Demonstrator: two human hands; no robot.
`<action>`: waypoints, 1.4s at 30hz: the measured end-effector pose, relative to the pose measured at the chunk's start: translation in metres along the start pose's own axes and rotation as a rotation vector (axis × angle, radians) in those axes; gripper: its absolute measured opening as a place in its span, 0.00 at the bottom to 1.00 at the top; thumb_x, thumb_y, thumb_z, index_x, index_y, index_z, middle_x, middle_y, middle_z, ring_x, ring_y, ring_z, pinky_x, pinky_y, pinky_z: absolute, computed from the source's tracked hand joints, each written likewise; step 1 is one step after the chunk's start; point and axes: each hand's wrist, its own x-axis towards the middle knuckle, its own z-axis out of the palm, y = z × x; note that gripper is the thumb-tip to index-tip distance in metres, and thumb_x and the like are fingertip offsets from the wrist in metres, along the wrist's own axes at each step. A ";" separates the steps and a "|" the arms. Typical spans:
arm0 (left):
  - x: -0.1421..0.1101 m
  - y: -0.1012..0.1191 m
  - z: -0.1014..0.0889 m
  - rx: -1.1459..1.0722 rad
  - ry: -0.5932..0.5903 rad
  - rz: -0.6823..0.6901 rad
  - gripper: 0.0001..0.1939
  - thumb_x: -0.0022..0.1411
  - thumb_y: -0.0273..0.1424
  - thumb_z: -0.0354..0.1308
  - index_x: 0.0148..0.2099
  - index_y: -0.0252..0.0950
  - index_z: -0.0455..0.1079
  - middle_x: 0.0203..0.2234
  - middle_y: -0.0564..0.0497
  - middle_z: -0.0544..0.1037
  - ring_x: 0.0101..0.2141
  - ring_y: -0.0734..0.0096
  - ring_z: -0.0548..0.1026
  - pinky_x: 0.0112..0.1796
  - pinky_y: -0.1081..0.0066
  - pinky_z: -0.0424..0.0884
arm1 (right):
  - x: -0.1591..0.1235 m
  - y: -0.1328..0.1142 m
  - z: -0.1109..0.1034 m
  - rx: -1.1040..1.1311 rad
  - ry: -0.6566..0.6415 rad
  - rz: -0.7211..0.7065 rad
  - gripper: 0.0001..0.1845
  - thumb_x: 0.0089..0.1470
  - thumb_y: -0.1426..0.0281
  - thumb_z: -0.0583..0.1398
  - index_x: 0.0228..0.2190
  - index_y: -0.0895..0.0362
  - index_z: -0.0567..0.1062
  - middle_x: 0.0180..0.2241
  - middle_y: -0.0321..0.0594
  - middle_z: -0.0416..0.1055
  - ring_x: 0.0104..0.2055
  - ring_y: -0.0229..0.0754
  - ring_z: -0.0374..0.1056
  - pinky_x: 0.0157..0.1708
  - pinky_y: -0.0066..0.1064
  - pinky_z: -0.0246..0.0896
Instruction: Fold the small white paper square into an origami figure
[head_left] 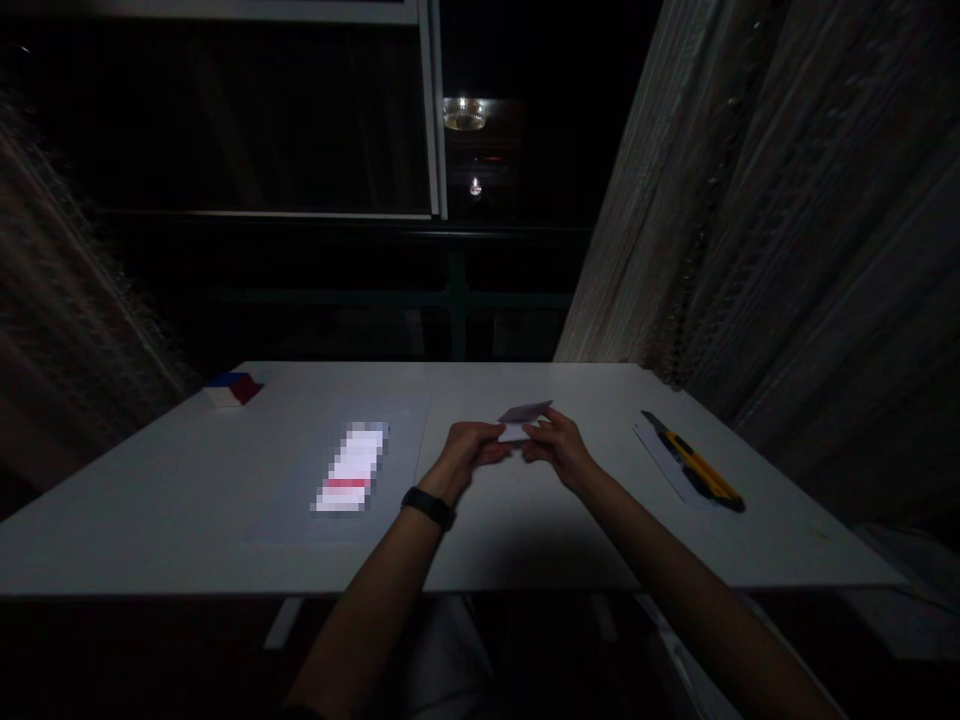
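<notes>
Has a curtain (75, 250) at far left, then a block (232, 390) near the far left corner of the white table (165, 520), blue on top, white in front, red at the side. Next, on a pale sheet (405, 450), has a bright screen (352, 465) with a red band, too blocky to read. Wears a black wristband (427, 507) on the left wrist. With the left hand (471, 442), pinches the left end of a folded paper (517, 432). Holds this paper above the table, between both hands, with one flap tilted up at the back. With the right hand (559, 445), pinches the right end, with a finger at the raised flap. Farther right, well apart from that hand, has a yellow and black cutter (705, 475) lying slantwise over a white slip (658, 450), narrow end pointing away. Past the right edge, has a second curtain (795, 200).
</notes>
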 end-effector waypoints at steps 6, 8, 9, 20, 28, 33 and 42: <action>-0.003 0.002 0.002 -0.002 0.002 0.025 0.08 0.40 0.25 0.64 0.26 0.26 0.70 0.18 0.45 0.74 0.21 0.68 0.75 0.24 0.74 0.71 | 0.001 0.001 0.000 0.015 0.033 0.023 0.15 0.33 0.73 0.66 0.30 0.59 0.72 0.23 0.35 0.71 0.19 0.35 0.66 0.18 0.27 0.65; -0.004 0.002 0.002 0.003 -0.014 0.033 0.08 0.41 0.25 0.64 0.25 0.26 0.70 0.18 0.46 0.73 0.21 0.68 0.75 0.24 0.74 0.71 | 0.002 0.001 -0.001 0.016 0.047 0.026 0.14 0.33 0.74 0.65 0.29 0.59 0.73 0.24 0.36 0.72 0.20 0.35 0.66 0.18 0.27 0.65; -0.004 0.002 0.002 0.006 -0.022 0.037 0.08 0.41 0.25 0.64 0.25 0.26 0.70 0.18 0.46 0.73 0.22 0.68 0.75 0.24 0.75 0.71 | 0.002 0.001 -0.001 0.013 0.055 0.024 0.14 0.33 0.74 0.65 0.28 0.59 0.73 0.25 0.37 0.73 0.20 0.35 0.66 0.19 0.28 0.64; -0.001 -0.001 0.000 0.041 -0.028 0.074 0.08 0.41 0.27 0.64 0.25 0.27 0.70 0.18 0.47 0.73 0.21 0.69 0.74 0.23 0.75 0.70 | 0.002 0.003 -0.002 -0.011 0.075 -0.001 0.13 0.31 0.74 0.65 0.27 0.58 0.74 0.26 0.38 0.74 0.20 0.36 0.66 0.20 0.30 0.64; 0.001 -0.004 0.000 0.064 -0.025 0.104 0.08 0.42 0.27 0.63 0.27 0.27 0.72 0.19 0.46 0.74 0.23 0.69 0.75 0.23 0.76 0.69 | 0.003 0.005 -0.002 -0.020 0.056 -0.022 0.16 0.31 0.75 0.64 0.29 0.59 0.73 0.25 0.37 0.74 0.19 0.37 0.67 0.19 0.29 0.64; 0.003 -0.006 -0.001 0.065 -0.023 0.137 0.08 0.42 0.27 0.64 0.27 0.27 0.73 0.19 0.46 0.74 0.22 0.70 0.74 0.22 0.77 0.68 | 0.003 0.006 -0.002 -0.027 0.052 -0.030 0.17 0.32 0.75 0.64 0.31 0.58 0.73 0.27 0.38 0.75 0.19 0.36 0.67 0.19 0.28 0.64; 0.002 -0.004 0.000 0.047 -0.012 0.122 0.09 0.42 0.27 0.64 0.28 0.25 0.72 0.21 0.44 0.74 0.23 0.68 0.75 0.23 0.76 0.69 | 0.003 0.006 -0.001 -0.031 0.062 -0.039 0.15 0.31 0.73 0.65 0.29 0.58 0.74 0.26 0.38 0.75 0.20 0.36 0.67 0.19 0.28 0.64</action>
